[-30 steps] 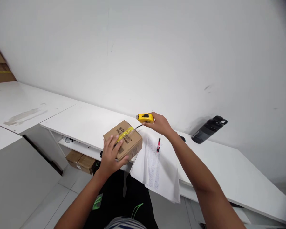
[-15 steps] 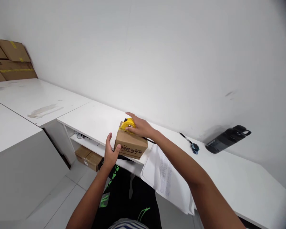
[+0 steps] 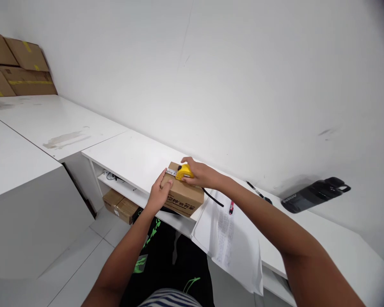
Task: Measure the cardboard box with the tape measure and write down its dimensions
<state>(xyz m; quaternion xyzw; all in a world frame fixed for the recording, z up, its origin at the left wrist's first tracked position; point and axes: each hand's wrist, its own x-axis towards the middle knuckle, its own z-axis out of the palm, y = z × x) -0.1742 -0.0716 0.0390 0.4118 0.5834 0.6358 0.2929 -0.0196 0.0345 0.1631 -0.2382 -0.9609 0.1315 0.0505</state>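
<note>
A small cardboard box (image 3: 184,199) sits at the front edge of the white desk (image 3: 134,160). My right hand (image 3: 201,174) is closed round a yellow tape measure (image 3: 184,172) resting on the box's top. A short length of metal tape sticks out to the left. My left hand (image 3: 160,194) grips the box's left end, its fingers pinched at the tape's tip by the top edge. A black strap trails from the tape measure to the right.
A sheet of written paper (image 3: 232,243) hangs over the desk edge right of the box, with a red pen (image 3: 231,207) on it. A dark bottle (image 3: 315,194) lies by the wall. Cardboard boxes (image 3: 17,70) are stacked far left; another (image 3: 120,206) is under the desk.
My right hand brought the tape measure from the air onto the box. My left hand shifted from the box's top to its left end, and a bit of tape is drawn out.
</note>
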